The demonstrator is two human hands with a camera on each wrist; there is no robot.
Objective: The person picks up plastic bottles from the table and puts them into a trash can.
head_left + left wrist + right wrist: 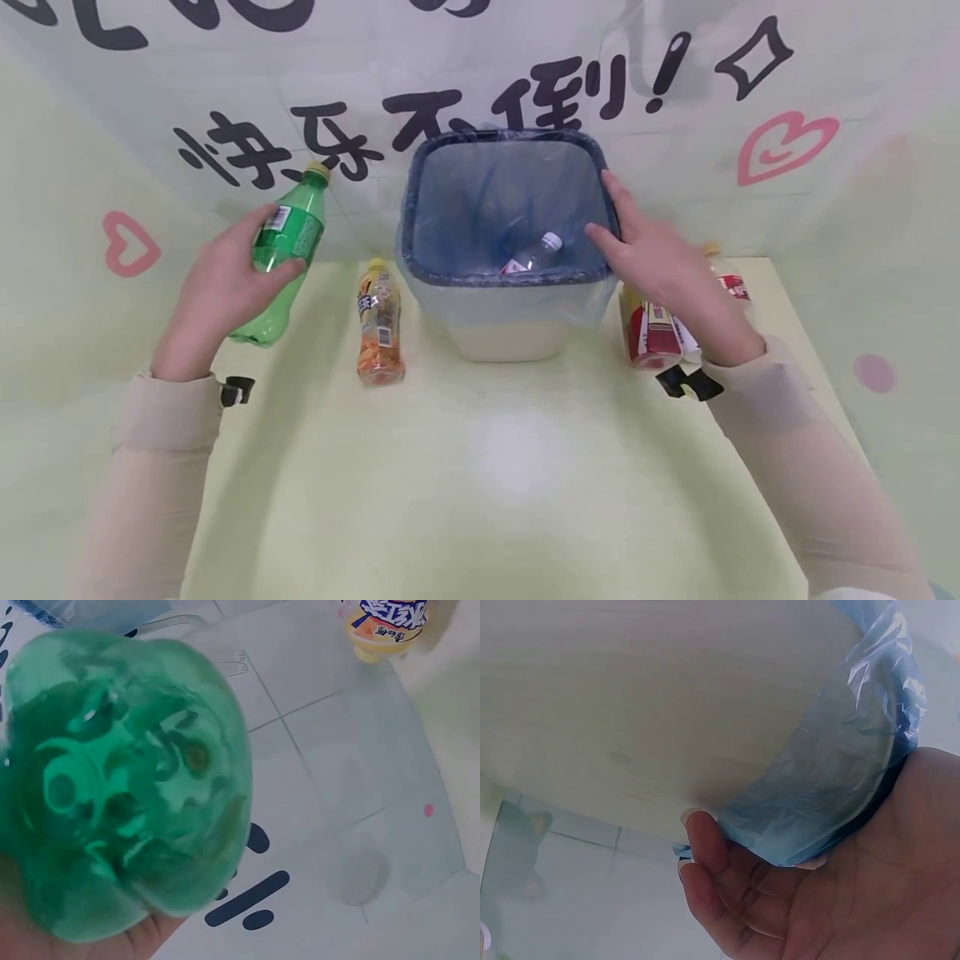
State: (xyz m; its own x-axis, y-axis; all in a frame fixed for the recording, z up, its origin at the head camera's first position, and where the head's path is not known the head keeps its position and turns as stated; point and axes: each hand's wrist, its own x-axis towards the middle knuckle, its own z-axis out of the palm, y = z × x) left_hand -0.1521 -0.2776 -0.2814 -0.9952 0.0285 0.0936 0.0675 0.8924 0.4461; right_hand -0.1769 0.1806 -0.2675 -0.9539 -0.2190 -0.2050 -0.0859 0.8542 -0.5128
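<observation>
My left hand (228,271) grips a green plastic bottle (300,221) with a yellow cap, tilted cap-up at the left. Its lobed green base (127,787) fills much of the left wrist view. My right hand (656,258) holds the right side of a bin's dark rim (506,277), fingers curled under the edge in the right wrist view. A thin blue bag (802,802) lines the bin and folds over its rim. Inside lies a clear bottle (534,254) with a white cap.
An orange drink bottle (379,325) with a yellow cap stands left of the bin. At the right, a red-labelled bottle (652,333) and others sit partly behind my right hand and forearm. A wall with black lettering (420,112) rises behind the table (480,483).
</observation>
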